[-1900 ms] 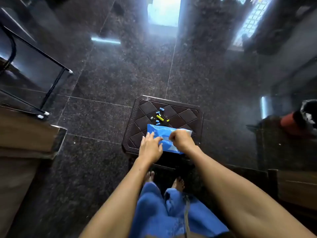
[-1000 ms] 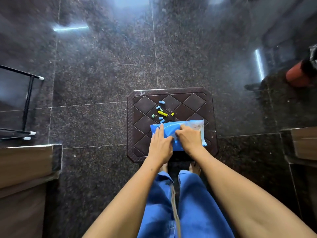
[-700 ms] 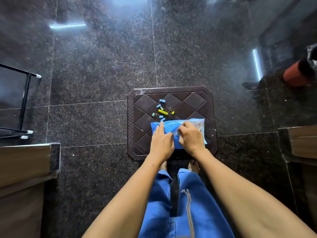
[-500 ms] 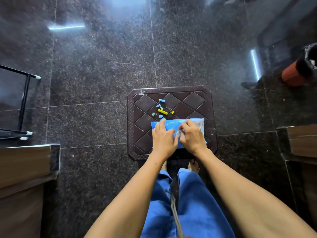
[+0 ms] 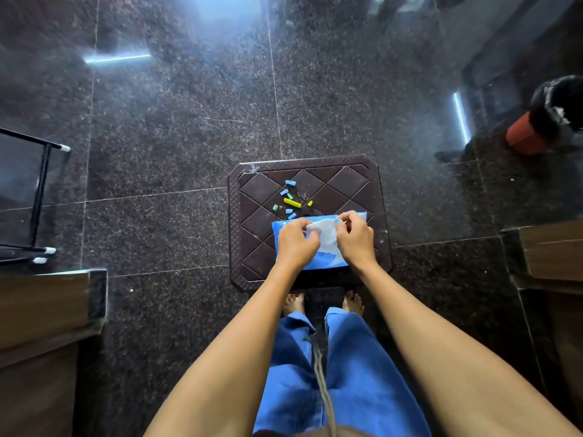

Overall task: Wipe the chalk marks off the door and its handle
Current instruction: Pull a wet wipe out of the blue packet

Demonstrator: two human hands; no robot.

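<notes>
A blue pack of wipes (image 5: 326,262) lies on the near half of a dark brown stool (image 5: 359,187). A white wipe (image 5: 325,236) is pulled partly out of the pack. My left hand (image 5: 295,242) pinches the wipe's left side and my right hand (image 5: 355,236) pinches its right side. Several small pieces of blue, green and yellow chalk (image 5: 291,202) lie scattered on the stool just beyond the pack. No door or handle is in view.
The floor is polished dark granite. A black metal frame (image 5: 39,197) stands at the left, with wooden furniture (image 5: 41,307) below it. More wood (image 5: 552,253) is at the right edge, and a red and black object (image 5: 542,127) lies beyond it.
Both hands were pressing and working on the closed blue pack; now they have lifted slightly and a white wipe has come out between their fingers.
</notes>
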